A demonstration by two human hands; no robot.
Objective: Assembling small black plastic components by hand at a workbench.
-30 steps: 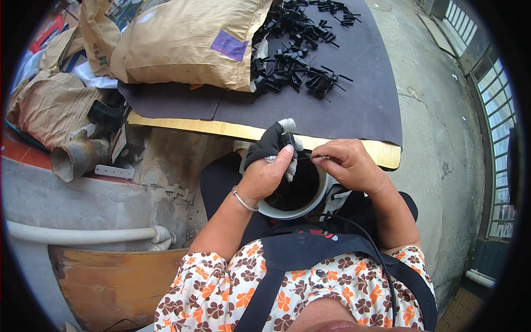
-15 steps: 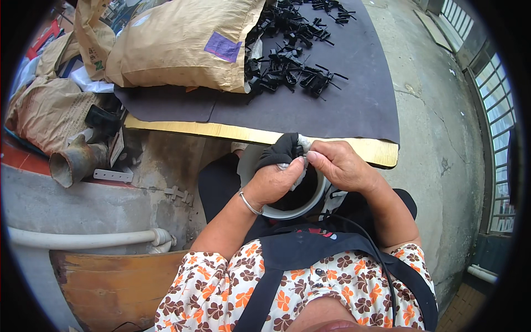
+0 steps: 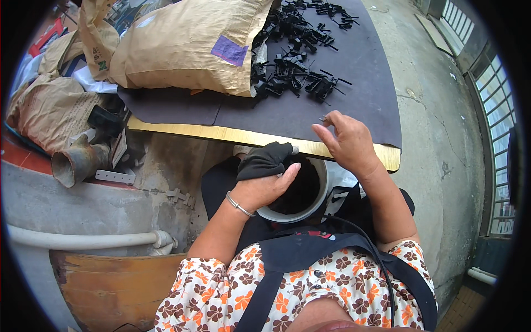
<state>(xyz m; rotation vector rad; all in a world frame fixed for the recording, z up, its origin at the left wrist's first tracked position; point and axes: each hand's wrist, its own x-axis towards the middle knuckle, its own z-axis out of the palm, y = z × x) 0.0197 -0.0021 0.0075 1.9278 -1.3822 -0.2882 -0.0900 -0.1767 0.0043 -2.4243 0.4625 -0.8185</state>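
Observation:
My left hand [image 3: 264, 176] is over the left rim of a pale round bucket [image 3: 325, 185]. A black glove or cloth [image 3: 266, 160] with a light tip covers its fingers; the bare thumb stretches apart from them, and I see nothing held. Dark contents [image 3: 296, 193], too small to tell apart, lie inside the bucket. Raised over the table's near edge, my right hand [image 3: 351, 141] has its thumb and forefinger curled close together. A tiny dark bit [image 3: 322, 118] shows at the fingertips, its kind unclear. Beyond it, small black plastic parts [image 3: 296, 74] with thin stems are heaped.
A large brown paper sack [image 3: 182, 50] lies on the dark-covered table [image 3: 365, 110], its mouth toward the parts. The table has a yellow front edge [image 3: 221, 133]. At left are another sack [image 3: 50, 113], a rusty metal pipe [image 3: 77, 160] and a white pipe [image 3: 83, 239].
My hands were together over the bucket, both at a small black piece. They have parted: the right has risen toward the table, the left has shifted slightly left with its thumb spread.

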